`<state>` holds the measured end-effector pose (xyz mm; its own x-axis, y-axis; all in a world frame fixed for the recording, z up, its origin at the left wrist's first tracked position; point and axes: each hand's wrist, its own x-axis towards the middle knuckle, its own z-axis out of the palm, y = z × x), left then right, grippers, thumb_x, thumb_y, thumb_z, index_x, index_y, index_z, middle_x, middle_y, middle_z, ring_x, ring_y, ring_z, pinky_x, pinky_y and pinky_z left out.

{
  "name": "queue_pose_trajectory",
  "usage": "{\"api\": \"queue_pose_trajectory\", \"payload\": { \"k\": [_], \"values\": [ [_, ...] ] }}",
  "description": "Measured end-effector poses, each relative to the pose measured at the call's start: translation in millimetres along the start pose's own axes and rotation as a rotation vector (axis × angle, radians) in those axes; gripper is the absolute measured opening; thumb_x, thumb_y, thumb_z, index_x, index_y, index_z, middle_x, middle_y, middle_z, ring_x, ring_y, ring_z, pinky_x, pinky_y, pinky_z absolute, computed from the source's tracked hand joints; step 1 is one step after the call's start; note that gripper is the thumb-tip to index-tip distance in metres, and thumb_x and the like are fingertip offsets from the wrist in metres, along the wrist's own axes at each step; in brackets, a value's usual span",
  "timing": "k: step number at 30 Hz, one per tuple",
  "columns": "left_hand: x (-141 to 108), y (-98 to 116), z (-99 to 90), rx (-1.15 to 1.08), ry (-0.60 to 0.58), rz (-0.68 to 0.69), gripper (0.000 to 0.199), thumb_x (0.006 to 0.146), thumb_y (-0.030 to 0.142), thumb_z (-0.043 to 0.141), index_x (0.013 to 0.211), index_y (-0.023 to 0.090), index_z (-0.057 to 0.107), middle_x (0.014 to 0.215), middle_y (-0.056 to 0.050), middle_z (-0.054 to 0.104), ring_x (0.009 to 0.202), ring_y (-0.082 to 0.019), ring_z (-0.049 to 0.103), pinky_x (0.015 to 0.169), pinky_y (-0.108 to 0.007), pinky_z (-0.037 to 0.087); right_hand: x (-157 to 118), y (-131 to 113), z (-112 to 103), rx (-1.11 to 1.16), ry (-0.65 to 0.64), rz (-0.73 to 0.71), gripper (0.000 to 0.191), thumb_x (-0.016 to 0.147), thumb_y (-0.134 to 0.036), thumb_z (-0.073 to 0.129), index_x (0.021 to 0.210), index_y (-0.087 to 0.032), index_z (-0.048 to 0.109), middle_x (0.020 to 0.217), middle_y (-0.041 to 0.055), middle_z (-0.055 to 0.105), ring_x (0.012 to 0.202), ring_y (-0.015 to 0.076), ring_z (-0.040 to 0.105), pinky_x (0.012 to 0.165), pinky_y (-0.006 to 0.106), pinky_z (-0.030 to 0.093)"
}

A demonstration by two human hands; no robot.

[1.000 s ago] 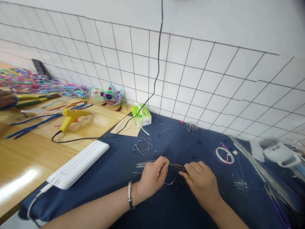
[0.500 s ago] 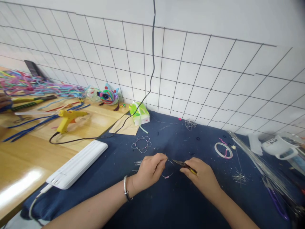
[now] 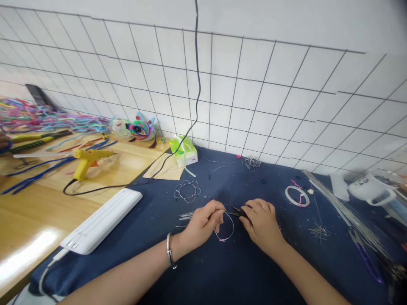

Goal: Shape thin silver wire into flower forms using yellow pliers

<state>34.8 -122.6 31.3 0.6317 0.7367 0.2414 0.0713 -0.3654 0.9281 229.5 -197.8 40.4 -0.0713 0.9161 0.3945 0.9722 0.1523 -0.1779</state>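
Observation:
Between thumb and fingers, my left hand (image 3: 206, 220) pinches a thin wire ring (image 3: 233, 231), which hangs below the fingertips with small pink beads (image 3: 221, 240) at its bottom. My right hand (image 3: 262, 220) is closed round dark pliers (image 3: 238, 212); their jaws are parted and point left, close to the top of the ring. The pliers' handles are hidden under my palm. A flower-shaped wire piece (image 3: 187, 192) lies on the dark blue cloth (image 3: 203, 271) beyond my left hand, and cut wires (image 3: 187, 215) lie beside that hand.
On the left are a white power strip (image 3: 101, 221), a yellow glue gun (image 3: 85, 163) and part of another person's hand (image 3: 4, 140). A tissue pack (image 3: 184, 151) stands at the back. To the right are a ring-shaped roll (image 3: 296, 196), long wires (image 3: 337, 205), purple-handled scissors (image 3: 369, 262) and a white cup (image 3: 365, 188).
The wire ring now hangs lower and shows more fully. My right hand has turned over the pliers, covering their handles, and the jaws have come nearer my left fingertips. The view has shifted slightly.

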Motion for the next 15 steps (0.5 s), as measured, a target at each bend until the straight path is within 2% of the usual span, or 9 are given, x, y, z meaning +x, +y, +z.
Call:
{"api": "queue_pose_trajectory", "payload": {
  "k": [2,4,7,12,15],
  "values": [
    [-0.6,0.4,1.8,0.017,-0.009,-0.001,0.018,0.09,0.029,0.037,0.086,0.017,0.049,0.064,0.003,0.054,0.048,-0.006,0.051,0.05,-0.018,0.041,-0.3,-9.7,-5.4,0.214,-0.087,0.016,0.019,0.087,-0.028,0.044,0.086,-0.02,0.061,0.083,0.0037,0.06,0.084,0.0165,0.051,0.078,0.033,0.037],
    [-1.1,0.8,3.5,0.018,-0.021,-0.01,0.018,0.09,0.029,0.037,0.086,0.017,0.049,0.064,0.003,0.053,0.049,-0.006,0.051,0.05,-0.018,0.041,-1.5,-21.4,-9.0,0.48,-0.226,0.068,0.019,0.086,-0.031,0.045,0.081,-0.02,0.06,0.074,0.0002,0.058,0.067,0.0113,0.051,0.065,0.025,0.039],
    [-1.2,0.9,4.7,-0.016,-0.066,-0.033,0.019,0.09,0.03,0.036,0.087,0.016,0.049,0.065,0.002,0.054,0.049,-0.006,0.051,0.05,-0.019,0.041,-3.1,-33.2,-8.4,0.74,-0.33,0.214,0.017,0.083,-0.031,0.047,0.079,-0.021,0.061,0.067,-0.0027,0.056,0.059,0.0094,0.05,0.056,0.021,0.038],
    [0.6,-0.4,2.5,-0.113,-0.191,-0.108,0.022,0.089,0.034,0.037,0.09,0.016,0.049,0.061,0.003,0.053,0.044,-0.006,0.05,0.045,-0.017,0.04,-4.1,-27.3,-0.4,0.994,-0.326,0.505,0.019,0.082,-0.033,0.048,0.085,-0.02,0.061,0.067,-0.0017,0.059,0.052,0.0082,0.051,0.05,0.021,0.041],
    [1.4,-1.6,1.9,-0.16,-0.223,-0.139,0.023,0.089,0.036,0.038,0.089,0.016,0.048,0.059,0.004,0.051,0.042,-0.006,0.048,0.042,-0.017,0.039,-6.2,-23.5,3.5,1.075,-0.289,0.591,0.021,0.08,-0.037,0.051,0.086,-0.019,0.061,0.067,-0.0003,0.06,0.051,0.009,0.053,0.048,0.022,0.043]
  ]
}}
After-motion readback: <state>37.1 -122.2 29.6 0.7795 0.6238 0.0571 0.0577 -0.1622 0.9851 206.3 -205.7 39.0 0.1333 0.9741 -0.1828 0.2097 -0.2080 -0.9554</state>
